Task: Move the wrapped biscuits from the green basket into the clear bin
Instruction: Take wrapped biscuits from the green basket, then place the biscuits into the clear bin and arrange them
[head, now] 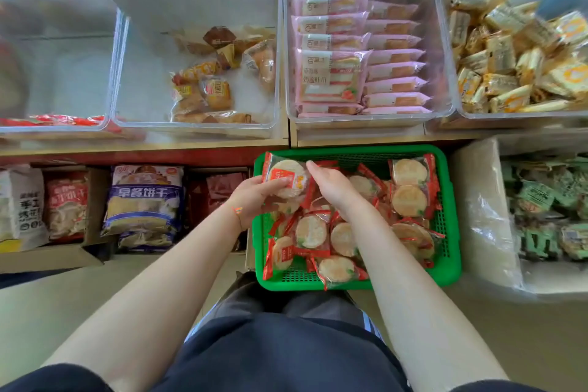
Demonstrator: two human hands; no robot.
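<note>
Many round biscuits in clear wrappers with red ends (343, 232) lie heaped in the green perforated plastic basket (451, 219), which sits just in front of my knees, near the shelf edge. My left hand (254, 197) is at the basket's far left corner with its grip clamped on a small stack of those wrapped biscuits (286, 177); my thumb lies across the red label of the top packet and my fingers curl beneath. My right hand (334, 188) reaches over the middle of the heap, fingers bent down among the packets with one fingertip touching the top edge of the stack; whether that grip has closed on a packet I cannot tell, since the palm hides it.

Beyond the basket, on the shelf, stands a row of clear plastic bins. The far-left clear bin (108, 73) holds a few of the same red-ended packets along its near edge. To its right, a clear bin of small brown cakes in wrappers (216, 86), then a clear bin of pink sandwich-cake packets (350, 51) set in rows, then a clear bin of yellow and white wrapped snacks (509, 64).

Below the shelf to the left, large bags of biscuits (143, 200) stand in cardboard boxes. To the right, green wrapped snacks (547, 210) lie in a bag.
</note>
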